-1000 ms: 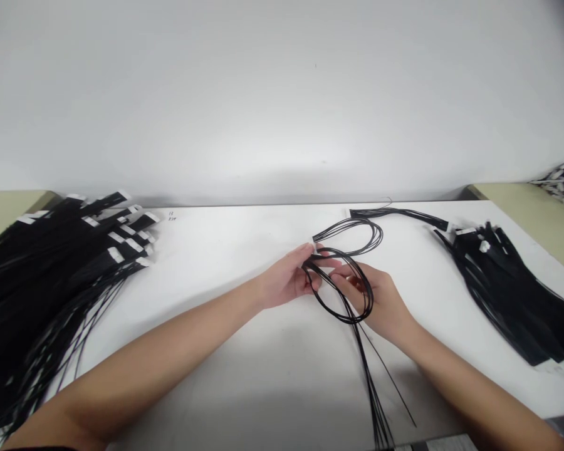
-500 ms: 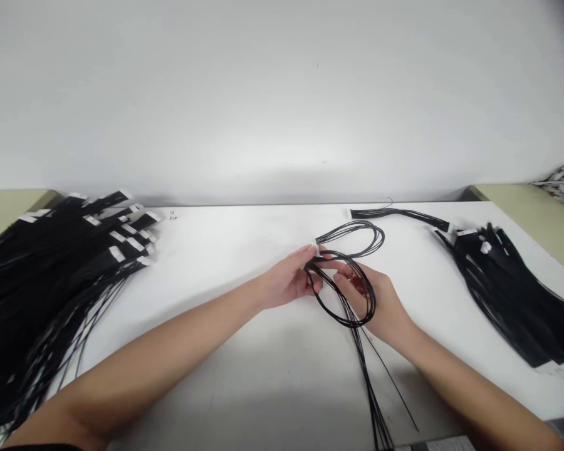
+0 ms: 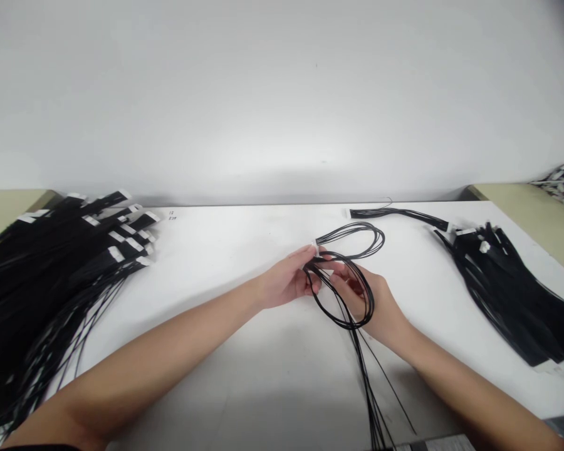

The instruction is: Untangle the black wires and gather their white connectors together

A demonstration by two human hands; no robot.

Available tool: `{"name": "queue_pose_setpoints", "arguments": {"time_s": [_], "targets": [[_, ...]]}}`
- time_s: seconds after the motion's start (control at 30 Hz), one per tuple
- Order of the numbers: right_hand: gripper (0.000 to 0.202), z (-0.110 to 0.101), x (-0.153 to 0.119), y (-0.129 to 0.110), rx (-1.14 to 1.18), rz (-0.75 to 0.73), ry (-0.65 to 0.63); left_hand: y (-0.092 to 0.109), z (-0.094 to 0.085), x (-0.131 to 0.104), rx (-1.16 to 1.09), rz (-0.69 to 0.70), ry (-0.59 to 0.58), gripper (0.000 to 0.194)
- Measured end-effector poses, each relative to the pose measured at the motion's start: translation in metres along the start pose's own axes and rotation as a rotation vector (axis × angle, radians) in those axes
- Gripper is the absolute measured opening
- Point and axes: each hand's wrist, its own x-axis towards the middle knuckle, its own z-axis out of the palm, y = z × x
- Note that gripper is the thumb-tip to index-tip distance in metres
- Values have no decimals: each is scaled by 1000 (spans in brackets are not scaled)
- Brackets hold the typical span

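Note:
My left hand (image 3: 294, 275) is closed on a black wire harness (image 3: 369, 300) by its white connector (image 3: 314, 247), with the thumb on top. Thin black wires form one loop beyond the connector and a second, lower loop on the near side. Loose wire ends hang down toward the table's front edge. Behind the lower loop, my right hand (image 3: 366, 291) has its fingers bent close to the connector and pressed together among the wires. What exactly its fingertips pinch is partly hidden.
Black wire harnesses with white connectors lie heaped on the left (image 3: 42, 275) and right (image 3: 521, 294) of the white table (image 3: 216, 244). A single harness (image 3: 399, 213) lies at the back right. A grey box-like object (image 3: 444, 443) shows at the front edge.
My right hand has shifted slightly left toward the connector, and the lower wire loop has moved a little with it. My left hand keeps its hold.

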Motion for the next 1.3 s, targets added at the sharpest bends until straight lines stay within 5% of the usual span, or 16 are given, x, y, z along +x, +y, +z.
{"name": "queue_pose_setpoints", "arguments": {"time_s": [0.13,0.27,0.4,0.5,0.63,1.03,1.2,1.3], "targets": [[30,-3,1,-6,147,50,-18,0,1,0,-8,-6,8,30],[29,-13,2,-13,417,261,-100,0,0,0,-27,6,16,29],[20,-28,1,-16,663,347,-23,-1,-1,0,-58,7,21,29],[10,-41,0,-18,880,333,-4,-1,-2,1,-71,-9,35,29],[23,-52,2,-18,1070,179,123,0,-2,1,-75,-23,47,28],[17,-40,10,-18,899,-94,739,1,0,1,-79,-34,13,28],[20,-47,11,-14,1034,-60,645,1,0,1,-79,-37,-14,26],[14,-49,9,-10,897,-63,543,2,1,1,-91,-41,-6,26]]}}
